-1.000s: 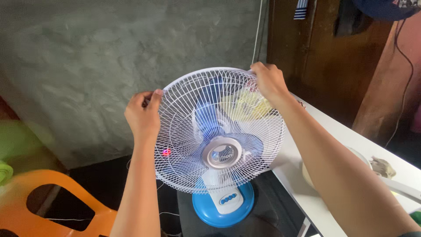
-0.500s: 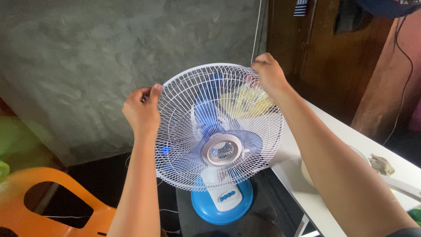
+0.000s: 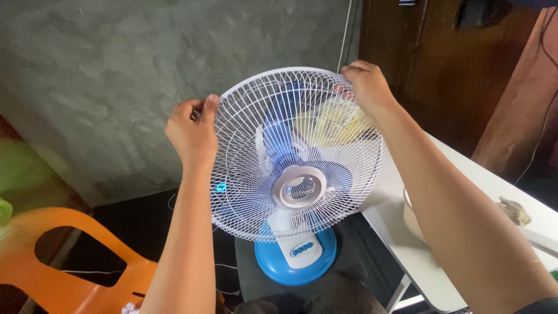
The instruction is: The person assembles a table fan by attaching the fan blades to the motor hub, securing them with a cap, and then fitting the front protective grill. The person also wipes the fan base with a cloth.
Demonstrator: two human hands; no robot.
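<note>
A desk fan with a white wire grille (image 3: 250,197), blue blades and a round blue base (image 3: 296,259) stands in front of me on a dark surface. My left hand (image 3: 192,132) grips the grille's rim at its upper left. At the upper right of the rim my right hand (image 3: 367,86) holds the wire edge. A yellowish cloth (image 3: 331,122) shows through the grille near my right hand. A row of blue buttons sits on the fan's white stand.
A white table (image 3: 465,174) runs along the right, with a pale bowl (image 3: 410,218) and a small crumpled object (image 3: 514,210) on it. An orange plastic chair (image 3: 70,261) stands at lower left. A grey wall is behind, a brown wooden door at upper right.
Both hands and the fan grille have shifted upward and slightly right in view. The grips on the rim look unchanged.
</note>
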